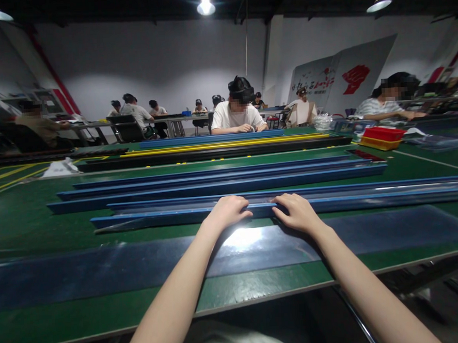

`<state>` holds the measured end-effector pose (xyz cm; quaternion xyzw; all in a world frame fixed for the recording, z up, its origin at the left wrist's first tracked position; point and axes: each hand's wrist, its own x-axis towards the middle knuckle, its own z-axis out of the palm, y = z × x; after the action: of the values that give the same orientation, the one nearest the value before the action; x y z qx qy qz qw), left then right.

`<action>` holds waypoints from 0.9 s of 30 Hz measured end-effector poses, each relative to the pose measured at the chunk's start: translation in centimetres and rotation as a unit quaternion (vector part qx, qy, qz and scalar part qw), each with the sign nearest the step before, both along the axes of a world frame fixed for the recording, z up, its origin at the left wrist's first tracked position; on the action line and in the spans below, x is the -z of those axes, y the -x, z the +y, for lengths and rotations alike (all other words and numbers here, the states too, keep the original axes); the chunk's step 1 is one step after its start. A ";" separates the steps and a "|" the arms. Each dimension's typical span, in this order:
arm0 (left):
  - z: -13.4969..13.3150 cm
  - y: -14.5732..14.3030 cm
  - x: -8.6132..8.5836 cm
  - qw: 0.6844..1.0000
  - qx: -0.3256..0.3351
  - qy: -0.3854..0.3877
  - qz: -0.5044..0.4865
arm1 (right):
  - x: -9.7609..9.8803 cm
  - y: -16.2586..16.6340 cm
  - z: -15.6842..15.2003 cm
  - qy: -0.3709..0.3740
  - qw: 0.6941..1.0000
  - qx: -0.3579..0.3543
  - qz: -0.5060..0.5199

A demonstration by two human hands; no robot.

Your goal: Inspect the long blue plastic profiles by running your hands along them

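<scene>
A long blue channel-shaped strip [169, 215] lies across the table before me, with clear film along it. My left hand [230, 211] grips its near wall, fingers curled over the top and thumb on the near side. A short way to the right, my right hand [296, 212] holds the same wall in a similar way, its fingertips inside the channel. Between the hands a short stretch of the wall shows. Closer to me, a flat sheet of clear plastic film [141, 262] lies under my forearms and reflects the lamp light.
Several more blue strips [222, 186] lie just beyond. Farther back are yellow strips [227, 144] and a black strip [197, 156]. A red bin [382, 137] stands at the right on the green table [26, 225]. A co-worker [236, 109] sits opposite; others work around the room.
</scene>
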<state>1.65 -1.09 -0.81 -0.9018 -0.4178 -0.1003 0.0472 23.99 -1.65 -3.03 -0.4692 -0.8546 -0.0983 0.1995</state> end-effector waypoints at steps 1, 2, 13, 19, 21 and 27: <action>0.0 0.0 0.0 1.000 0.000 0.000 0.001 | 0.0 0.0 0.0 0.000 1.000 0.002 0.000; 0.0 0.0 0.0 1.000 0.001 0.000 0.002 | 0.0 0.0 0.0 0.000 1.000 0.004 -0.001; -0.1 -0.1 -0.1 1.000 -0.004 0.007 0.002 | 0.2 0.0 0.1 -0.007 1.000 0.004 -0.002; -0.1 -0.2 -0.1 1.000 -0.005 0.003 0.007 | 0.1 0.1 0.0 -0.007 1.000 0.001 0.007; 0.0 -0.2 -0.1 1.000 -0.004 0.000 0.008 | 0.0 0.1 0.0 -0.004 1.000 0.000 0.010; 0.0 -0.1 0.0 1.000 0.000 -0.005 0.010 | -0.1 0.1 0.0 0.001 1.000 -0.006 0.016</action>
<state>1.78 -1.09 -0.84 -0.9023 -0.4172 -0.0931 0.0556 23.85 -1.69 -2.97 -0.4659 -0.8542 -0.0885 0.2131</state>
